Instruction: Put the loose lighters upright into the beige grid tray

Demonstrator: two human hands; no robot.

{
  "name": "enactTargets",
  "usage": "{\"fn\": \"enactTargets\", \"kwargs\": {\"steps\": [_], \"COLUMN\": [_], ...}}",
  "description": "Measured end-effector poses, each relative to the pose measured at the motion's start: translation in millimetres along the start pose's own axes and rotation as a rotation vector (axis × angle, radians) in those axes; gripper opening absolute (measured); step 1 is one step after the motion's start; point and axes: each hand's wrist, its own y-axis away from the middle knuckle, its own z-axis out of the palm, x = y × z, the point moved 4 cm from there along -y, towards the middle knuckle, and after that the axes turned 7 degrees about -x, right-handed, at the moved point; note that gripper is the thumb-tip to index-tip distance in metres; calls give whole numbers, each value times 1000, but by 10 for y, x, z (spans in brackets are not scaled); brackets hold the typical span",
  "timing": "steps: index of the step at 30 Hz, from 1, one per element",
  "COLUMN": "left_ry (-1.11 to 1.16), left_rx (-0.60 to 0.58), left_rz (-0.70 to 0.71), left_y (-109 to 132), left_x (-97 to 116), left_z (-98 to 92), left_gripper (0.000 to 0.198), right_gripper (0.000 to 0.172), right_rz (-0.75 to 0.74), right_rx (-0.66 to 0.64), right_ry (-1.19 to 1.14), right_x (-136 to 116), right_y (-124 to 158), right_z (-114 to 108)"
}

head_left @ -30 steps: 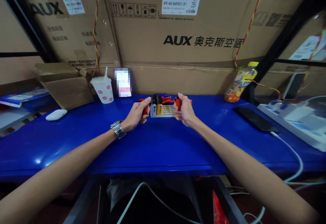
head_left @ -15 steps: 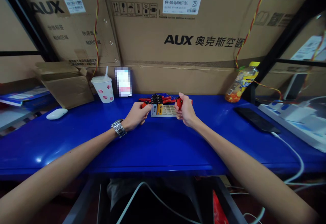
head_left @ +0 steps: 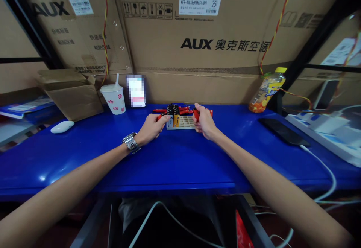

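Off-white and gridded: saw the tray near the middle of the view, with upright battery-like pieces packed towards nine o'clock and bare cells towards three. Judged a topple the main risk, from catching the grey front piece with the thumb of the left hand, set right against it in view (contact not certain). Counted a slide of the tray over the glossy blue table possible too, from uneven pushing. Feared a dropped item rolling into the loose red and blue pile at twelve o'clock, from a slack grip. Found the left hand, at nine o'clock, pinched narrow around a red item, mostly hidden. Found the right hand, at three o'clock, curled around another red item; could not tell of any touch between fingertips and tray.
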Motion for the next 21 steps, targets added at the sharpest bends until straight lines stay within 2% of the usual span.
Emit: {"fn": "enactTargets", "kwargs": {"steps": [5, 9, 11, 15, 18, 21], "left_ry": [-295, -308, -295, -236, -188, -209], "left_rx": [59, 79, 113, 130, 119, 116], "left_rz": [79, 114, 126, 146, 153, 152], "left_y": [15, -8, -21, -40, -59, -82], "left_x": [50, 23, 4, -27, -64, -110], "left_z": [-21, -32, -48, -57, -54, -62], "left_gripper": [32, 42, 48, 48, 40, 33], "right_gripper": [50, 51, 42, 27, 26, 30], "right_rz": [6, -13, -61, -238, -465, -646], "right_rx": [2, -57, -74, -93, -119, -81], "right_ry": [-6, -11, -16, 54, 259, 471], "right_x": [3, 15, 17, -8, -68, -89], "right_y": [3, -5, -28, -113, -173, -230], "right_z": [-10, -3, -11, -54, -83, -120]}}
